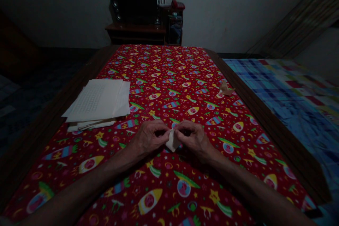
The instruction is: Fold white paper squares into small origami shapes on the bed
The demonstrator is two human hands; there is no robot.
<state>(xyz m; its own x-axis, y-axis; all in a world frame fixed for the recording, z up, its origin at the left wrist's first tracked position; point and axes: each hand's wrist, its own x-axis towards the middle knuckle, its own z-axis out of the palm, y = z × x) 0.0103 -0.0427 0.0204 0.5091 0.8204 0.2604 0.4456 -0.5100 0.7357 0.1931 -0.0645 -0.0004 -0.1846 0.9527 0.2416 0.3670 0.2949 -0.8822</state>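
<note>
Left hand (152,132) and right hand (195,137) pinch folded paper (173,143), open cloth (169,81) stretching beyond to the worktop (239,86)'s far edge.

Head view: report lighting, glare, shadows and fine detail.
Head view: dim overall, the left side nearly black; head view: no harsh glare on the paper stack or dark screen, print too faint to read; head view: soft shadow under the left hand and right hand, the folded paper between them showing little fine detail.
</note>
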